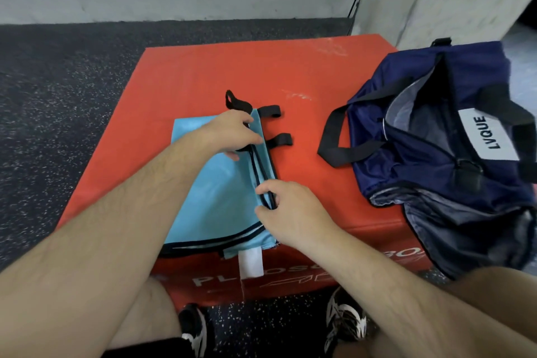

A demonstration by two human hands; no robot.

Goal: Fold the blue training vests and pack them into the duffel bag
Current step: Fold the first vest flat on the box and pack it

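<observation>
Speckled gym floor [72, 96] w/ a red plyo box [203, 73]; the blue vest [215, 197] lies part-folded at its centre, the navy duffel bag [436, 160] gaping at 3 o'clock. The left hand [232, 134] pinches the vest's black-trimmed edge at 1 o'clock, the right hand [293, 209] at 5. Fabric looks thin, limp, prob. slippery, so grip the trim.

Light-blue fabric vest [220, 195]: flat on red padded box [203, 73], centre. Navy nylon duffel bag [421, 171]: right of vest, on box's right edge.
</observation>
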